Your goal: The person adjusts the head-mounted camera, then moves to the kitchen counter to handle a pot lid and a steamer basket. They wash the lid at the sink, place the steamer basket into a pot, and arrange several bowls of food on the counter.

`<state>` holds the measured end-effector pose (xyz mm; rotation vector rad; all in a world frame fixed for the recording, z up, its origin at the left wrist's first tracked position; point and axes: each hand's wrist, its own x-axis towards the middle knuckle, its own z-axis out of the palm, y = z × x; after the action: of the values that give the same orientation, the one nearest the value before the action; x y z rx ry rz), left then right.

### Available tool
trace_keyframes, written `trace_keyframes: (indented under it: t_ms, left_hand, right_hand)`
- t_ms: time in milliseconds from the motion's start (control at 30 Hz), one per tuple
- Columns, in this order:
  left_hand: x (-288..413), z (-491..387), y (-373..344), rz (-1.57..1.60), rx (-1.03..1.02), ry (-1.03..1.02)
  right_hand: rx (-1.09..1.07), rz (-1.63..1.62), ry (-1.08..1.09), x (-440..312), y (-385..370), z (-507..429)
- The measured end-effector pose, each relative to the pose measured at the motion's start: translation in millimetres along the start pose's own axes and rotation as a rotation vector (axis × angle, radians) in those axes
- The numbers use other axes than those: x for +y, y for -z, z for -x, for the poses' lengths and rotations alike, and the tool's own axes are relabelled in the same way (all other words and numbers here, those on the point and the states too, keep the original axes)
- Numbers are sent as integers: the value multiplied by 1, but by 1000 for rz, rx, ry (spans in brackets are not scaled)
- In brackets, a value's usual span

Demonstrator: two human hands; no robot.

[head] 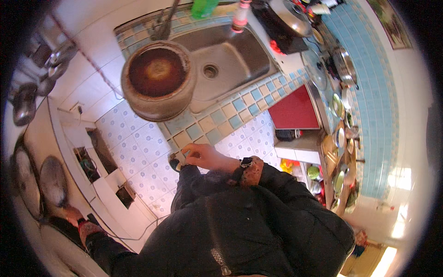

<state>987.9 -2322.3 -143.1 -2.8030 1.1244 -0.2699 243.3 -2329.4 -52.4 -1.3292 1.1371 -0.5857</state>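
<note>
My right hand (205,156), with a watch on its wrist, is beside the near end of the tiled counter (211,121). Its fingers are loosely curled with a gap at the thumb, and nothing shows in them. Far to the left, my left hand (72,215) is at the lower edge of a round metal lid or pan (53,180); blur hides whether it grips the edge. A large round pot (157,105), its upper face stained dark brown, rests on the counter over the left side of a steel sink (238,52).
A red-and-white container (241,15) and a green object (204,8) are behind the sink. A wok with a lid (297,20), a steel pot (346,65) and several bowls line the right side. Pans hang at left. A cable (138,239) runs low on the left.
</note>
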Motion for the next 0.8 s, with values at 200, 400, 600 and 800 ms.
trace_keyframes:
  t_ms: [200,400,600,800]
  left_hand:
    - [15,22,17,-55,139,10]
    - [115,130,80,139,478,-95]
    - [315,323,198,1002,199,-641]
    - [519,485,279,1266,-189,-809]
  right_hand:
    - [-20,90,-36,3,28,8]
    - [158,16,103,15,94,36]
    - [373,-10,74,54,207,104]
    - [675,-3,14,89,343,207]
